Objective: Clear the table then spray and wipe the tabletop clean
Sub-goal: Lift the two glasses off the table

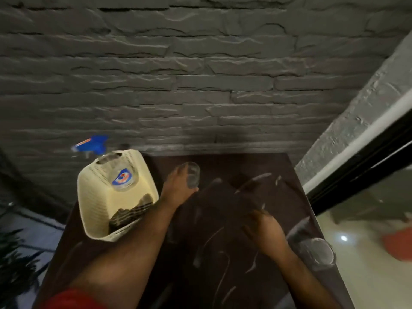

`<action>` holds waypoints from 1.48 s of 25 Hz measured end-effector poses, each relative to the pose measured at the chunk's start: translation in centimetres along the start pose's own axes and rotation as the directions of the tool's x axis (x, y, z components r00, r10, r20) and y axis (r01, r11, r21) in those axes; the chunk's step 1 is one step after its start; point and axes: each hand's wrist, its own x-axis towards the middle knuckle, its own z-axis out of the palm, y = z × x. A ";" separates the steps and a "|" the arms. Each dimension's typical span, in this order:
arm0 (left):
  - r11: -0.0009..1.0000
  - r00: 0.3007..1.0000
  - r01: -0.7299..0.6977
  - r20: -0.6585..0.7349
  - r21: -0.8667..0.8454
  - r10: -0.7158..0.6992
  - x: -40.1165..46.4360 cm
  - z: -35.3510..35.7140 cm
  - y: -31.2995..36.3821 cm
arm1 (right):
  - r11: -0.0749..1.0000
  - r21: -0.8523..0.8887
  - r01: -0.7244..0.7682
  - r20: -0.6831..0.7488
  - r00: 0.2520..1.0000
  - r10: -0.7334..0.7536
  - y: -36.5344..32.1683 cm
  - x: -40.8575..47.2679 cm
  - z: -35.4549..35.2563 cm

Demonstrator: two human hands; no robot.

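Dark brown marble-look tabletop (223,253), veined with pale streaks, runs away from the person toward a grey stone-brick wall (178,74). At its left edge sits a cream plastic basket (93,210), its long axis lying from the near side to the far side, and a clear spray bottle (121,177) with a blue and red label stands in the basket's far end. The bottle leans toward the wall, and its blue trigger head (93,143) pokes out over the rim with the nozzle pointing left. A dark, ribbed thing lies in the near end of the basket, too blurred to name. The left hand (178,184) reaches across to the far middle of the table and grips a clear drinking glass (192,175), fingers curled round its side; the glass is tipped, its mouth toward the wall. The right hand (265,230) lies on the near right part of the table, fingers spread and touching the near end of a dark flat object (227,197) whose long axis runs diagonally toward the far right corner; motion blur hides whether the hand grips it. A second clear glass (318,253) stands upright at the right edge, just beside the right forearm. A red sleeve (66,297) shows at the bottom left.
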 end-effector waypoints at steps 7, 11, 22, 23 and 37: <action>0.999 0.988 0.033 0.151 -0.001 -0.032 8.6 5.5 -2.4 | 0.955 -0.190 -0.227 -0.047 0.974 0.222 3.8 -1.1 -0.1; 0.997 0.995 0.061 0.081 -0.041 -0.058 9.1 5.8 -2.6 | 0.842 -0.469 -0.268 -0.049 0.959 0.278 6.6 -1.4 -0.6; 1.000 0.978 -0.001 0.207 0.013 -0.002 1.7 8.1 1.8 | 0.756 -0.272 -0.595 0.001 0.785 0.619 13.8 -2.2 -2.9; 1.000 0.978 0.001 0.208 0.022 -0.005 1.4 8.1 1.8 | 0.801 -0.174 -0.573 0.020 0.811 0.585 13.0 -1.3 -3.4; 0.997 0.968 0.066 0.242 0.026 -0.070 0.5 7.1 2.6 | -0.068 0.982 -0.176 0.188 0.948 0.256 2.8 2.8 -0.2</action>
